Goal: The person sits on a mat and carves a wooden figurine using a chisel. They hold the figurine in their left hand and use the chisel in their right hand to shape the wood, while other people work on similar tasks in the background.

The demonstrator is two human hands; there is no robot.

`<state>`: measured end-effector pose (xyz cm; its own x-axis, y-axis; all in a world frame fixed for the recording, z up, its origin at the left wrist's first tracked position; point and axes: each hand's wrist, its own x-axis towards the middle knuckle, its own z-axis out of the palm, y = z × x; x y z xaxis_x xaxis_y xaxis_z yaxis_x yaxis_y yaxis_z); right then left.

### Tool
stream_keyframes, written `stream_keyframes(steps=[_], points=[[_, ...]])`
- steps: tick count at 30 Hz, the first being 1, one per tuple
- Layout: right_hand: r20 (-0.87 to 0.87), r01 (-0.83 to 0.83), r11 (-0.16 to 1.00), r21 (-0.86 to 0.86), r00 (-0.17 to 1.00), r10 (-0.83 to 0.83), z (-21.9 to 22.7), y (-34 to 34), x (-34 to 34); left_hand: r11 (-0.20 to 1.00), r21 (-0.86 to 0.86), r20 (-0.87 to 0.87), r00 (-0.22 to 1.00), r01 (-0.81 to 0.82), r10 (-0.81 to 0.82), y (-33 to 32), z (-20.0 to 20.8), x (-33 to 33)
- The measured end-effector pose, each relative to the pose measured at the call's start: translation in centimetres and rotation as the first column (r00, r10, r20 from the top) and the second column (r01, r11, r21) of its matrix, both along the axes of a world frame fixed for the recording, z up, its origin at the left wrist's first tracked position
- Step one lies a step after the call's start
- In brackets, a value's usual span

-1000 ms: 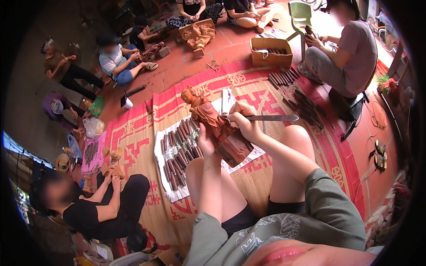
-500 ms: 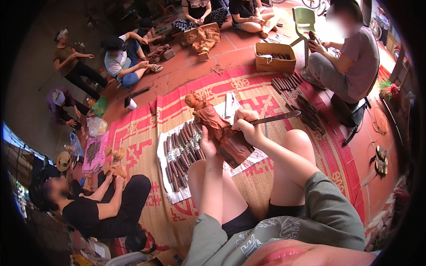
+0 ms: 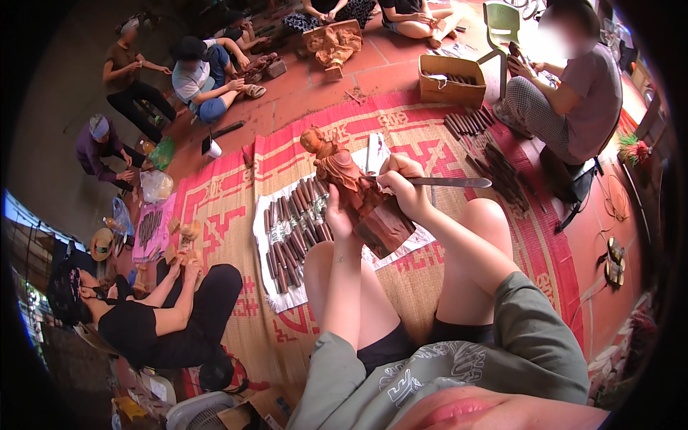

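Observation:
A reddish-brown carved wooden statue [image 3: 342,170] leans above my knees, its head toward the far left and its blocky base toward me. My left hand [image 3: 339,215] is closed round its near left side, supporting it. In my right hand [image 3: 403,185] is a long, flat carving knife [image 3: 459,183]. One end sticks out to the right past my fist, and the other points at the statue's middle, where my fingers partly hide it. Beyond my left knee, several dark-handled carving tools [image 3: 290,251] lie in rows on a white cloth [image 3: 290,301].
A red and straw-coloured mat [image 3: 287,344] spreads under me. More tools [image 3: 502,179] lie to the right, near a cardboard box [image 3: 451,93] and a seated person [image 3: 573,93]. Another person [image 3: 143,322] works at left. A carved wooden piece [image 3: 333,46] stands on the far tiles.
The view has shifted slightly. The knife's outer end has swung down to nearly level, and the statue's base has turned a little. Both hands keep their hold.

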<state>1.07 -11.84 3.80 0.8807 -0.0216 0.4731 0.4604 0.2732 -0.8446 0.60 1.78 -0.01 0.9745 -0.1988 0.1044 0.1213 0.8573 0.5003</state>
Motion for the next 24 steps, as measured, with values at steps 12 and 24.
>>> stream_keyframes(steps=[12,24], points=[[-0.005,0.003,0.999,0.04,1.0,-0.003,0.1,-0.3,0.2,1.0,0.01,-0.001,1.0,-0.015,0.015,0.3,-1.4,0.8],[0.153,0.164,0.946,-0.279,0.98,-0.125,-0.2,-0.8,0.6,0.993,0.029,-0.09,0.989,-0.114,0.117,0.0,0.0,0.2]])
